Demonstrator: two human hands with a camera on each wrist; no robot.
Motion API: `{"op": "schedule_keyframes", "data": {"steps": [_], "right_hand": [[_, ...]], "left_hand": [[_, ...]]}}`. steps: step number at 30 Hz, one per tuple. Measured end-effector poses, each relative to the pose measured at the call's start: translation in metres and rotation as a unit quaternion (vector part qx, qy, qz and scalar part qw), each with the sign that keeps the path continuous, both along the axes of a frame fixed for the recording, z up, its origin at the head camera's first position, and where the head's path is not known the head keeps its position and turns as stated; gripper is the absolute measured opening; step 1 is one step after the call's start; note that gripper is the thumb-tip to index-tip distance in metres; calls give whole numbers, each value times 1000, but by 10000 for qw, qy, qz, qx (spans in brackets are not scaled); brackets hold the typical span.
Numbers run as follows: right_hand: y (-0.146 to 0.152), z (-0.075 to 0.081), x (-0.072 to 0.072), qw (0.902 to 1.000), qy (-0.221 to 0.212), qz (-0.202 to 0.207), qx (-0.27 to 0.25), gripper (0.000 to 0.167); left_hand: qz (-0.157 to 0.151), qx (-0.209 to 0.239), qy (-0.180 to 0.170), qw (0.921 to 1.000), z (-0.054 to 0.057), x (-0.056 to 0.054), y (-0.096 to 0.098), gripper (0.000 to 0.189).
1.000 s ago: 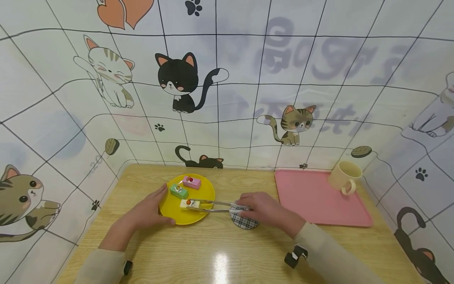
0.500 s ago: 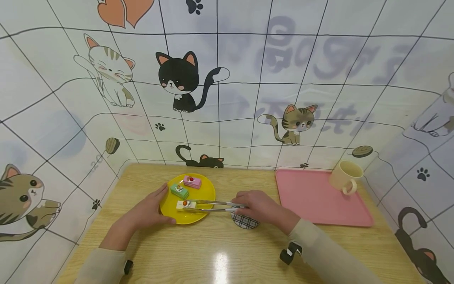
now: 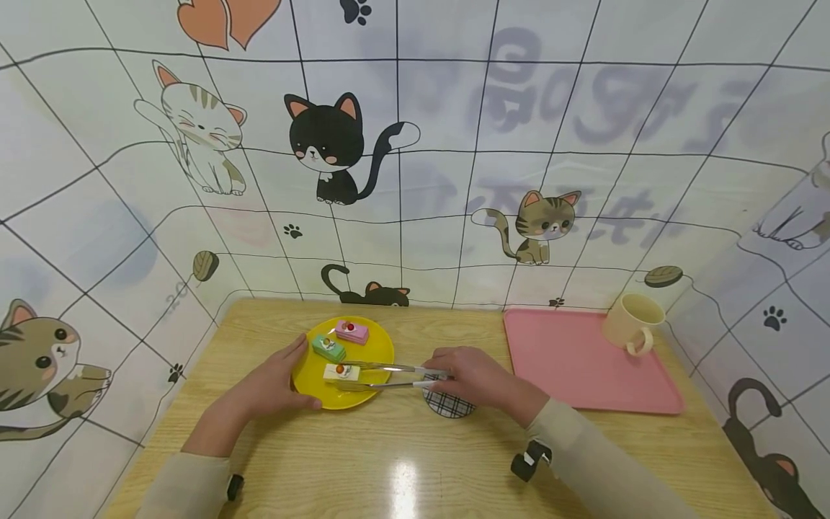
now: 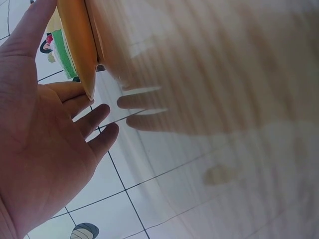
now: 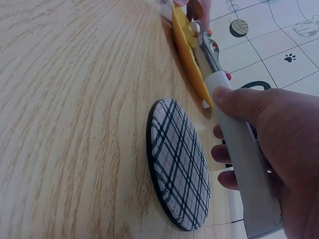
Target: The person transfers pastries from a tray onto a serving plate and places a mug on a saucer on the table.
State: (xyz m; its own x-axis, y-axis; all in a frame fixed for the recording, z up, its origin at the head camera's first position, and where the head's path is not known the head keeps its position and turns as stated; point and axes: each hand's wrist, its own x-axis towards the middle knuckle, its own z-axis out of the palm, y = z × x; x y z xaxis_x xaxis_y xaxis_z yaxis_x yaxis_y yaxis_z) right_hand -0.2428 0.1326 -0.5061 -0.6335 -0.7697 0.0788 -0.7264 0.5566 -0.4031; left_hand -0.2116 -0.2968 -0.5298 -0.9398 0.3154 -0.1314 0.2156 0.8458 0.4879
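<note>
On the yellow plate [image 3: 376,346] lie a pink toy cake slice [image 3: 352,331], a green toy cake slice [image 3: 328,349] and a white one [image 3: 341,373] with an orange topping. My left hand [image 3: 275,382] rests against the plate's left rim, thumb toward the near side; the left wrist view shows its fingers fairly straight, touching the edge. My right hand [image 3: 473,378] grips metal tongs [image 3: 395,368] by their white handles [image 5: 241,154]. Their tips stand apart on either side of the white slice; contact with it cannot be made out.
A plaid round coaster [image 3: 449,402] lies on the wooden table [image 3: 363,461] beneath the right hand. At right, a pink tray [image 3: 577,360] carries a cream mug [image 3: 630,324] in its far right corner. A cat-print covering [image 3: 434,187] rises behind the table.
My right hand has shifted slightly left with the tongs, and the white slice sits a little further left. The tongs' tips have spread apart since half a second ago. The left hand stays put.
</note>
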Motion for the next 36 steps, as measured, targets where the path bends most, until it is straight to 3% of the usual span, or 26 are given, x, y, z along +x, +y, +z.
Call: {"op": "schedule_keyframes", "data": {"steps": [7, 18, 27, 36], "right_hand": [[2, 2, 0, 9999, -131, -70, -37, 37], [20, -4, 3, 9991, 17, -255, -340, 41], [48, -7, 20, 9936, -117, -1014, -484, 46], [80, -11, 42, 9875, -51, -1357, -798, 47]], "left_hand": [[28, 9, -26, 10000, -1, -1, -1, 136], [22, -24, -50, 10000, 0, 0, 0, 135], [33, -49, -80, 10000, 1, 1, 1, 134], [18, -30, -68, 10000, 2, 1, 2, 134]]}}
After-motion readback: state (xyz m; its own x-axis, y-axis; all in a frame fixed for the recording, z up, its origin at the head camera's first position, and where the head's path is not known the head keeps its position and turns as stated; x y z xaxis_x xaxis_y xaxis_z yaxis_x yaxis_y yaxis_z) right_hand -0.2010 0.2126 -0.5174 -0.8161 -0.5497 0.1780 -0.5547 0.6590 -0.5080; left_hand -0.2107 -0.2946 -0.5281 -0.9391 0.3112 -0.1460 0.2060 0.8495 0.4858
